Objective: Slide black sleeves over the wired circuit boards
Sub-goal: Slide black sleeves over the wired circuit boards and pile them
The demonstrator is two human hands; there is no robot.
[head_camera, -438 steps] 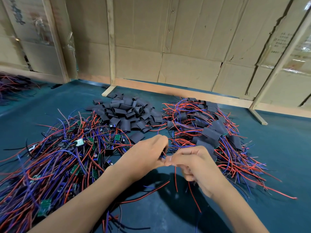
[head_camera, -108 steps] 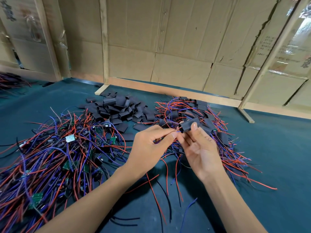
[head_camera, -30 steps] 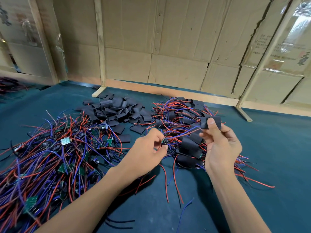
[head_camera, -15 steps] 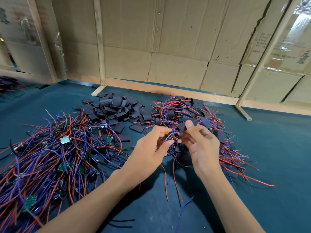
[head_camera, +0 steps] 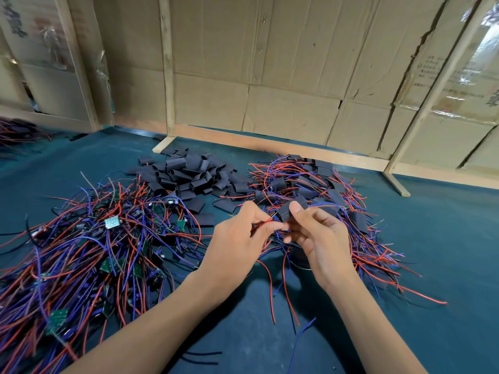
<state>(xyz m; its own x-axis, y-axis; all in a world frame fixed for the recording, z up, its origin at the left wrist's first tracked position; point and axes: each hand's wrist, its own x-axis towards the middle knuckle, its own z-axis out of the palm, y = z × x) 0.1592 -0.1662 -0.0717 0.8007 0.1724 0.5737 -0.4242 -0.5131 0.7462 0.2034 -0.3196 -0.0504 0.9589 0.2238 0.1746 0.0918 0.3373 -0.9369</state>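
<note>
My right hand [head_camera: 316,238] pinches a black sleeve [head_camera: 286,211] between thumb and fingers, just above the table's middle. My left hand [head_camera: 237,244] pinches red and blue wires [head_camera: 263,225] right beside the sleeve's open end; the circuit board on them is hidden by my fingers. The wires' loose ends [head_camera: 286,295] hang down below my hands. A heap of bare wired circuit boards [head_camera: 81,252] lies at the left. A pile of empty black sleeves [head_camera: 189,176] sits behind it. Sleeved boards with wires [head_camera: 324,201] are heaped at the right, behind my hands.
The table has a dark teal mat [head_camera: 445,252]. Cardboard walls with wooden battens [head_camera: 167,76] close off the back; two wooden feet [head_camera: 397,184] stand on the mat. Another bundle of wires [head_camera: 16,130] lies at the far left edge.
My right hand, which was up at the right with the sleeve a second ago, has come back to my left hand. The sleeve's mouth now meets the wires I pinch.
</note>
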